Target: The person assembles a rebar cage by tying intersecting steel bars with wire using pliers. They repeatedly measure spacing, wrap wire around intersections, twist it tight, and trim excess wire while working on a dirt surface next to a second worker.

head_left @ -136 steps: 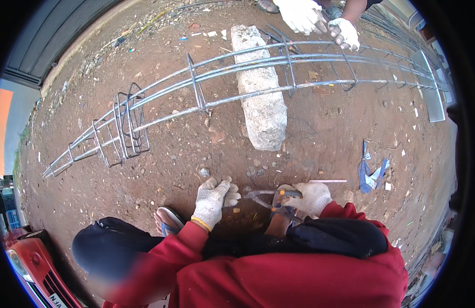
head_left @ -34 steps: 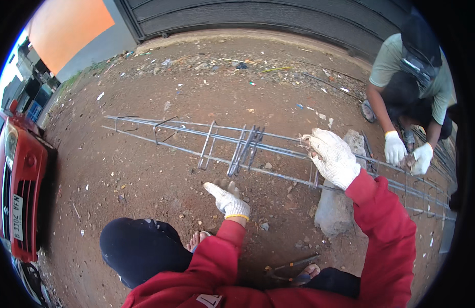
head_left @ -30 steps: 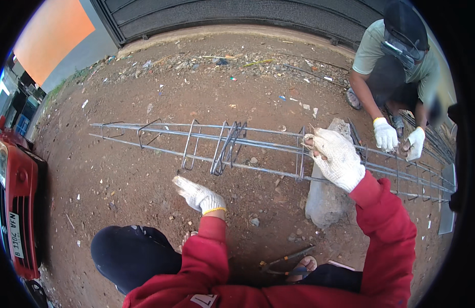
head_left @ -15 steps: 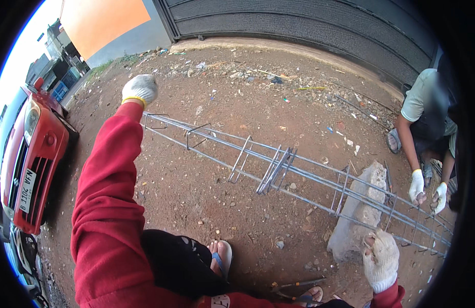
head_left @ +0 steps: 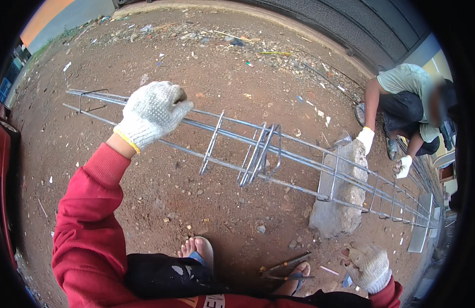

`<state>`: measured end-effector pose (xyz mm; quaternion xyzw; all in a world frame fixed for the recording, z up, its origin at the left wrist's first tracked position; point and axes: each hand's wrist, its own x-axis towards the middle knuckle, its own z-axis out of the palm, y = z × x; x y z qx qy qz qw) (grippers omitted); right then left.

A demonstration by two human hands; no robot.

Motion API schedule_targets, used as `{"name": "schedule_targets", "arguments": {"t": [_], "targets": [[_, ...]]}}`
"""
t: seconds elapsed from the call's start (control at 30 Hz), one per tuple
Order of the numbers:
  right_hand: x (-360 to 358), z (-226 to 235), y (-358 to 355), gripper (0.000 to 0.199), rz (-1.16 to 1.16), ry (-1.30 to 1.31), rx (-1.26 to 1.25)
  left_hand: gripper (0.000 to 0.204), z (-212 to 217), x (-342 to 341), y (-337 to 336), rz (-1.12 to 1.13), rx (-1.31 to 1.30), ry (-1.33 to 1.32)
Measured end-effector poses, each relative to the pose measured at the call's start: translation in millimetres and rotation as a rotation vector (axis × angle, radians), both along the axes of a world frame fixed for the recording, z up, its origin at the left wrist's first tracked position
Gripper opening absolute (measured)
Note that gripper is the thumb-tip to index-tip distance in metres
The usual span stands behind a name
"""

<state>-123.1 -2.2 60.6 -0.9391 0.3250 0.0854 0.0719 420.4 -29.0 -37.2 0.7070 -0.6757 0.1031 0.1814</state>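
Note:
A long rebar cage of steel bars and wire stirrups slants across from upper left to lower right. Several stirrups are bunched near its middle. My left hand, in a white dotted glove, is closed over the cage's left part, covering a stretch of bars; what its fingers grip is hidden. At lower right my gloved right hand is curled, apart from the cage, and anything inside it is too small to make out. A pair of pincers lies on the dirt by my right foot.
A rough concrete block sits under the cage. At right a person in white gloves squats behind the cage. A red car stands at the left edge, and a dark metal gate runs along the back. Rubble litters the ground.
My left hand has come down and closer, onto the cage's left part. My right hand has shifted a little left and lower. The other person's hands have moved apart.

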Motion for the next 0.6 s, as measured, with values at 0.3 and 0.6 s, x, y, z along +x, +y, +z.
{"name": "schedule_targets", "arguments": {"t": [0.3, 0.6], "targets": [[-11.9, -5.7, 8.9, 0.024, 0.015, 0.059, 0.167, 0.063, -47.4, -35.2, 33.8, 0.002, 0.124, -0.139], [-37.4, -14.9, 5.3, 0.032, 0.075, 0.035, 0.285, 0.069, -8.4, -109.7, 7.4, -0.396, -0.120, 0.015]]}}
